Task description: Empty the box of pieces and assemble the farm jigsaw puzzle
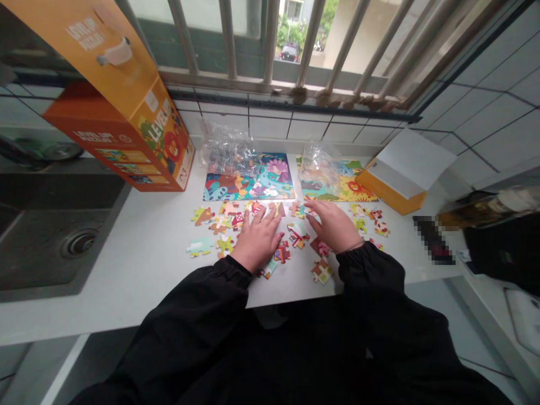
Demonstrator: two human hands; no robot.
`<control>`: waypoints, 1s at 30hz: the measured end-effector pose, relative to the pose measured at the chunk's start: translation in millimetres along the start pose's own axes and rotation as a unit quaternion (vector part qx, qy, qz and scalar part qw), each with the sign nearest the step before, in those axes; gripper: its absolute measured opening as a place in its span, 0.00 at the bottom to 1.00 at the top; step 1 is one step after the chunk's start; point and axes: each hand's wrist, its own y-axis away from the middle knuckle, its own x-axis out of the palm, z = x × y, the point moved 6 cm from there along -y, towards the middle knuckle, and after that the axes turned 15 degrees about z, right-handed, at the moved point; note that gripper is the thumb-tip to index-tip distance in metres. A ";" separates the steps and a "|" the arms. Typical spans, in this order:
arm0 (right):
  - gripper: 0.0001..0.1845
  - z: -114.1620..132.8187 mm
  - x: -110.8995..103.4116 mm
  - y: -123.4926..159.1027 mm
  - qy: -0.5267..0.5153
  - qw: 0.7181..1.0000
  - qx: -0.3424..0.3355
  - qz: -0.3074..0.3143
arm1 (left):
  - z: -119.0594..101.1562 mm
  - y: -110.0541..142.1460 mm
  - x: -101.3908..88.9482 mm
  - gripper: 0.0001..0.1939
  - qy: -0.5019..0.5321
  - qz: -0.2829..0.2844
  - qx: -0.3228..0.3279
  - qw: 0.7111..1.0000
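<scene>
Loose jigsaw puzzle pieces lie across the white countertop (160,236). My left hand (257,239) rests palm down over several of them, fingers spread, near a red barn piece (237,220). To its right, my right hand (335,225) has thumb and index finger closed around the edge of a small puzzle piece (297,210); the other fingers are partly hidden. Between the hands lies a pale piece with red parts (298,233). A brown and green piece (322,271) sits below my right wrist, and a light blue piece (200,246) is at the far left.
Behind the pieces are a dark blue finished picture (274,191) and a yellow one (363,188), each partly under clear plastic bags (232,149). An orange puzzle box (126,140) stands left beside the sink (42,242). An open box (405,174) is at right, under the barred window.
</scene>
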 end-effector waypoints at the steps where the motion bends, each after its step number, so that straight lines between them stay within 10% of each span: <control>1: 0.18 -4.8 -4.9 10.8 0.000 1.000 0.010 -0.011 | -0.6 0.0 -0.9 0.28 0.001 0.000 0.003 1.000; 10: 0.18 32.9 32.0 61.9 -0.020 1.000 0.007 0.013 | -29.3 3.5 1.3 0.21 -0.005 0.017 0.172 0.985; 24: 0.15 33.3 33.6 59.3 -0.057 0.997 0.042 0.003 | -18.0 5.4 -8.9 0.18 -0.035 -0.035 0.050 0.998; 30: 0.17 -9.0 9.2 102.9 -0.072 0.983 0.116 -0.121 | -19.2 5.7 -16.5 0.18 0.016 -0.052 0.089 0.995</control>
